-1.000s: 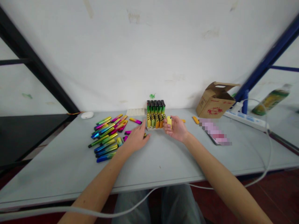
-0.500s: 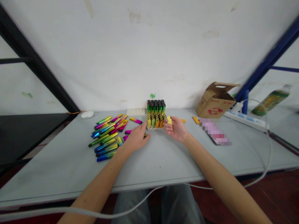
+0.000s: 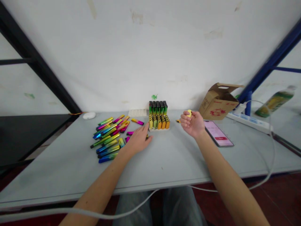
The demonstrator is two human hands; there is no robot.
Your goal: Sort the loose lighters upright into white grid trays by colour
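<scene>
My left hand (image 3: 138,139) lies with its fingers stretched out, fingertips at the left side of a pale tray (image 3: 160,130) of upright lighters. In the tray, black-topped green lighters (image 3: 158,108) stand at the back and yellow and orange lighters (image 3: 160,124) at the front. My right hand (image 3: 193,124) is closed around a small yellow lighter (image 3: 189,113), raised to the right of the tray. Only the lighter's end shows above the fingers. Partly behind that hand, an orange lighter (image 3: 178,121) lies on the table. Metallic multicoloured lighters (image 3: 108,135) lie in a loose pile left of my left hand.
A smartphone (image 3: 219,134) lies right of my right hand, with an open cardboard box (image 3: 217,106) behind it. Farther right are a white power strip (image 3: 251,121) and a bottle (image 3: 274,102). A pale empty tray (image 3: 137,113) and a white case (image 3: 89,115) sit near the wall.
My right hand has moved right, away from the tray, carrying the yellow lighter. My left hand has stayed beside the tray.
</scene>
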